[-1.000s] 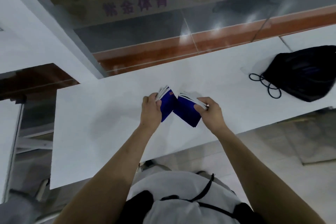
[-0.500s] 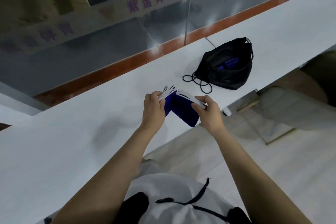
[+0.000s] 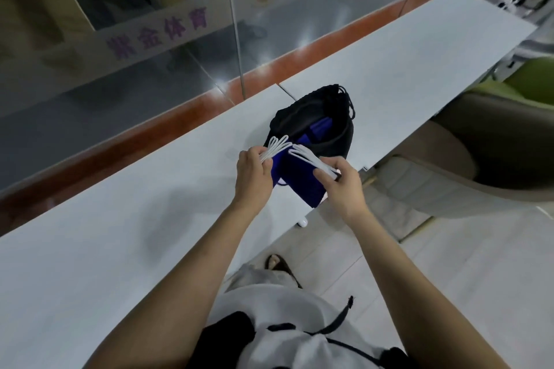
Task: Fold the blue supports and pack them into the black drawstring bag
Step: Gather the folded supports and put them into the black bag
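I hold a stack of blue supports (image 3: 299, 179) with white looped edges, folded into a V, above the white table (image 3: 126, 236). My left hand (image 3: 254, 170) grips the left half and its white loops. My right hand (image 3: 341, 185) pinches the white loops of the right half. Just behind the stack lies the black drawstring bag (image 3: 317, 122), its mouth open toward me. Another blue support (image 3: 319, 128) shows inside the bag.
The table's near edge runs diagonally just below my hands, with tiled floor (image 3: 449, 263) beyond. A glass wall with purple lettering (image 3: 159, 33) and an orange-brown sill (image 3: 120, 152) border the far side. A grey-green chair (image 3: 491, 140) stands at right.
The view has swung right and my hands have carried the folded supports toward the bag, which now lies directly behind them. The two halves sit closer together.
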`<state>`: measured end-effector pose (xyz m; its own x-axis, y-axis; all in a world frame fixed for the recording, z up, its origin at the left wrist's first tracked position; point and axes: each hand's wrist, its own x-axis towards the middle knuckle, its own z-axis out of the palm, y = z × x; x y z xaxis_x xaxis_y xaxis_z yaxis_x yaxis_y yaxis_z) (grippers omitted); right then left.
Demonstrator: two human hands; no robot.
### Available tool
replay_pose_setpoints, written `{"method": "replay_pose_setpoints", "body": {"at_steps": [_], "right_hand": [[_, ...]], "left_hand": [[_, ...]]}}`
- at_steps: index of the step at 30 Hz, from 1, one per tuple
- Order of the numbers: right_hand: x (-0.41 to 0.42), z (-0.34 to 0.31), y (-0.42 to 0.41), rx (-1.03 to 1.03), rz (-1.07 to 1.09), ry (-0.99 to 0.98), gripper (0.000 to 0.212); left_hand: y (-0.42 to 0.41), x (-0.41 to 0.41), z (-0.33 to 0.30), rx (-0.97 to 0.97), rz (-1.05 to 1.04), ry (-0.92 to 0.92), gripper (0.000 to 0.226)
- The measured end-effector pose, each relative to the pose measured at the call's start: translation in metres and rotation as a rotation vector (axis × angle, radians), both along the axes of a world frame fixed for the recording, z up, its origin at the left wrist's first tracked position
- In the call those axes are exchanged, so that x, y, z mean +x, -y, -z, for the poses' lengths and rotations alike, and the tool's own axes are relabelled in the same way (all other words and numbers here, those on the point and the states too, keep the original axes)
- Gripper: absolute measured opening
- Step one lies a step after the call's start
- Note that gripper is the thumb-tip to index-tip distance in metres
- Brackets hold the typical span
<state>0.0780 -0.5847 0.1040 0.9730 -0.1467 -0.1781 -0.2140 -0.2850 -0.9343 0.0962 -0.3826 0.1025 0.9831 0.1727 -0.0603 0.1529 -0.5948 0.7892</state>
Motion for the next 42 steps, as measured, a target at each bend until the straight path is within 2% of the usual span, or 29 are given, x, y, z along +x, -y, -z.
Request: {"method": "replay_pose_setpoints", "body": {"at_steps": [10, 18, 24, 28, 34, 37, 42], "right_hand": [[0.117, -0.009, 0.066, -0.008, -0.033, -0.005, 0.019], [0.214, 0.005, 0.091, -0.067, -0.13, -0.016, 0.025], [0.292, 0.028, 0.103, -0.14, -0.387, -0.011, 0.023], [0.34, 0.044, 0.107, -0.197, -0.639, -0.064, 0.025], [0.389, 0.068, 0.11, -0.292, -1.066, -0.005, 0.027], [0.402, 0.082, 0.112, -0.309, -1.168, 0.038, 0.027], [0.414, 0.088, 0.115, -0.272, -1.224, 0.064, 0.027]], "left_hand": [[0.054, 0.108, -0.01, -0.112, -0.096, -0.024, 0.031], [0.063, 0.155, 0.004, -0.16, -0.209, -0.05, 0.031], [0.073, 0.185, 0.014, -0.189, -0.4, -0.069, 0.03], [0.09, 0.196, 0.023, -0.157, -0.534, -0.078, 0.031], [0.117, 0.203, 0.029, -0.159, -0.731, -0.07, 0.028], [0.133, 0.201, 0.034, -0.173, -0.78, -0.09, 0.028], [0.153, 0.201, 0.033, -0.142, -0.85, -0.116, 0.025]]}}
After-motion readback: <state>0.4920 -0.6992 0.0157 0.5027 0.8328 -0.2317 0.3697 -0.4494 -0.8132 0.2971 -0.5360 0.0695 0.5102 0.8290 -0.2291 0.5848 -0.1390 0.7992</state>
